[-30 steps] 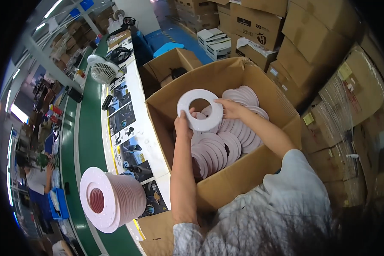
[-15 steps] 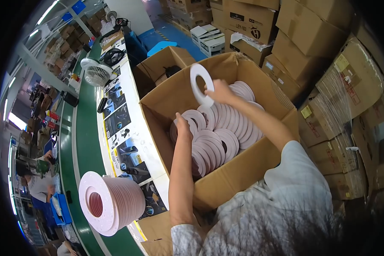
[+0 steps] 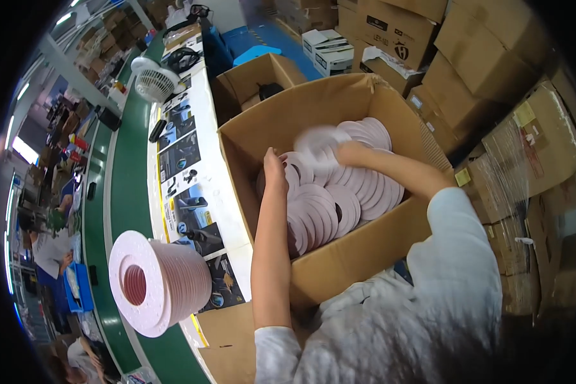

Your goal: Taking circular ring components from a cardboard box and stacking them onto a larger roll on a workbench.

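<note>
Viewing from the head camera, locate both bare hands over the open cardboard box (image 3: 358, 259), set apart from each other with a gap between them. The right hand (image 3: 351, 154) extends over the middle of the box, just beside a pale ring (image 3: 315, 142). This ring is blurred – whether the fingers grip it or are clear of it cannot be told. The left hand (image 3: 274, 171) is held near the left wall of the box, fingertips up, close to the leftmost rings; its fingers are partly hidden, so their closure and any contact cannot be told. Beneath the hands, the loose rings (image 3: 347, 208) lie in overlapping, tilted rows inside the box. To the left, a tall stack of rings (image 3: 189, 278) shows its round top face and centre hole, near the white bench (image 3: 237, 238) and the green conveyor belt (image 3: 132, 192); its base is hidden. Farther along the bench side, note a white fan (image 3: 155, 83) and printed sheets (image 3: 180, 153). Beyond the open box sits a smaller box (image 3: 233, 86) with a dark item inside. Stacked cartons (image 3: 477, 57) occupy the right side – a co-worker (image 3: 51, 253) appears at far left, near a blue bin (image 3: 74, 291).
</note>
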